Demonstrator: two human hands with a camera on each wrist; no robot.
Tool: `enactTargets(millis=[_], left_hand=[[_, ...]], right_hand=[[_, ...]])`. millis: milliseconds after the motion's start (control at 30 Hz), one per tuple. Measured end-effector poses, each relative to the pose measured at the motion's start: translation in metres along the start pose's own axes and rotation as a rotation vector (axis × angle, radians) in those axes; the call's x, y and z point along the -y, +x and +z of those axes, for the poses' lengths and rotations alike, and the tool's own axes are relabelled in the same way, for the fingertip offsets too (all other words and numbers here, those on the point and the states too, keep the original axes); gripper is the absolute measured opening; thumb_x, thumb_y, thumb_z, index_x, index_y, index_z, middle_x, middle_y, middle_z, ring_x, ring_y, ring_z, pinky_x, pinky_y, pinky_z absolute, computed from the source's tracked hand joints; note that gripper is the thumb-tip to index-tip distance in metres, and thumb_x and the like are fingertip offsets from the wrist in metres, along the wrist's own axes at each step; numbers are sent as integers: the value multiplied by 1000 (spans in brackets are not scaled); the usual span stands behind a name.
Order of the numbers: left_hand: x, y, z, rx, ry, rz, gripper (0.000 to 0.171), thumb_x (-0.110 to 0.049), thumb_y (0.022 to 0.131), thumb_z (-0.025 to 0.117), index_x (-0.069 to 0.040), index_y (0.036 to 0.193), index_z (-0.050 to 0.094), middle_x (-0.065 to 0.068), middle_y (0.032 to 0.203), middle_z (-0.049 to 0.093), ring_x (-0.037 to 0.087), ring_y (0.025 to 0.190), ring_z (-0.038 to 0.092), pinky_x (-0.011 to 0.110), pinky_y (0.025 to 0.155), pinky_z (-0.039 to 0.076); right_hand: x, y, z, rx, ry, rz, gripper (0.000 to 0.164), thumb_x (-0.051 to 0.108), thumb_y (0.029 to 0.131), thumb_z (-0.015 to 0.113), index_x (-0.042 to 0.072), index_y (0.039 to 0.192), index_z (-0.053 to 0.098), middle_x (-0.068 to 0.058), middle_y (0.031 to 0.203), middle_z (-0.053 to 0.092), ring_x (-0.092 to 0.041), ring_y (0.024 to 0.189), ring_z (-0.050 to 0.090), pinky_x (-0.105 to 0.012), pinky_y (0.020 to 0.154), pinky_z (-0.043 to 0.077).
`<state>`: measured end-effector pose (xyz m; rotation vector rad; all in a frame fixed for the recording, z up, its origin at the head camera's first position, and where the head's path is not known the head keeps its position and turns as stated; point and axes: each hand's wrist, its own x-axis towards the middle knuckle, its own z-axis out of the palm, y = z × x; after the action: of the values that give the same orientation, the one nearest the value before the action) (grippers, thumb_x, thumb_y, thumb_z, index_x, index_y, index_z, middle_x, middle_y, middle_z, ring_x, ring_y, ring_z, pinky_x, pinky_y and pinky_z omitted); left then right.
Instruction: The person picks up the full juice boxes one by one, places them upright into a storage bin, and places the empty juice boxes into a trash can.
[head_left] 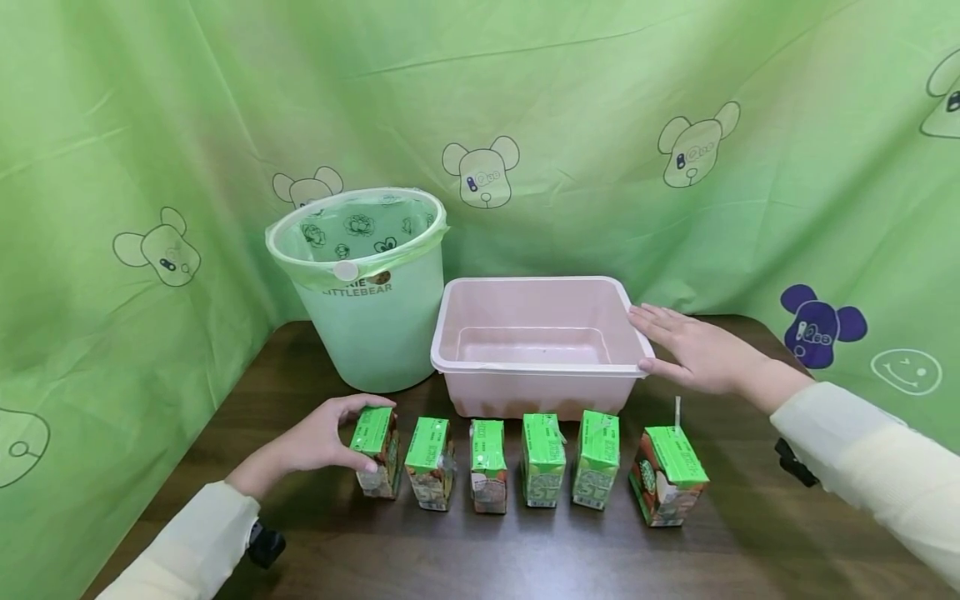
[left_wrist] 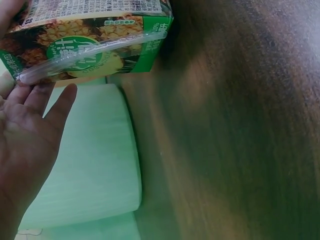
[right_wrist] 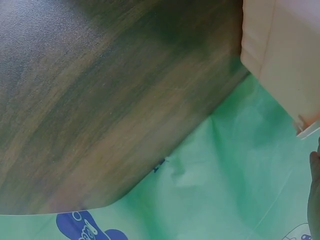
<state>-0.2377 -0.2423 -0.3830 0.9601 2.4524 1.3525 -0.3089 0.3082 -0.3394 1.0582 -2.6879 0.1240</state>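
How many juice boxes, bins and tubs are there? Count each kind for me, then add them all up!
Juice boxes: 6
Green bin: 1
Pink tub: 1
Total: 8

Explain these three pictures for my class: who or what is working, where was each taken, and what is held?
There is no machine here: a person works with two bare hands. The wide picture comes from a camera worn on the head, looking forward and down. The other two come from cameras on the wrists, one per hand. On the wood-grain table stand six juice cartons in a row; the rightmost has a straw sticking up. Behind them are a pink tub and, to its left, a green bin lined with a bag. The left hand holds the leftmost carton between thumb and fingers; the left wrist view shows a wrapped straw on its side. The right hand touches the tub's right rim.
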Motion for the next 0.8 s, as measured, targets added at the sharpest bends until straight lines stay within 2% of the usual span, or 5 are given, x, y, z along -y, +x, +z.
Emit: enactTargets(millis=[100,467,633,800], left_hand=[[-4,0,-3,-11,3,11,69,-15,73,86,-11,135,55,5,122,62,19,104,60,34,89,49],[-34,4,-29,-68,43,74,68,-10,73,85,-7,134,55,6,116,65,20,99,63,32,83,53],[-51,12,-42,-86,45,110,69,-7,73,85,-8,135,55,6,114,66,22,97,64,34,81,54],[-69,24,-45,-104,57,135,69,-8,72,86,-6,135,55,7,113,66,23,95,64,34,78,55]], right_hand=[[0,0,-1,7,0,6,69,35,95,61,-1,148,35,-20,153,32,-40,139,28,-45,115,23],[-2,0,0,25,-1,9,70,36,95,61,-2,148,35,-20,153,32,-41,139,29,-56,109,29],[-1,2,-3,39,-8,-16,70,38,97,58,-3,148,35,-21,153,32,-41,138,29,-55,109,29],[1,3,-6,41,-28,-48,69,39,98,57,-5,146,36,-24,151,34,-43,137,31,-54,109,30]])
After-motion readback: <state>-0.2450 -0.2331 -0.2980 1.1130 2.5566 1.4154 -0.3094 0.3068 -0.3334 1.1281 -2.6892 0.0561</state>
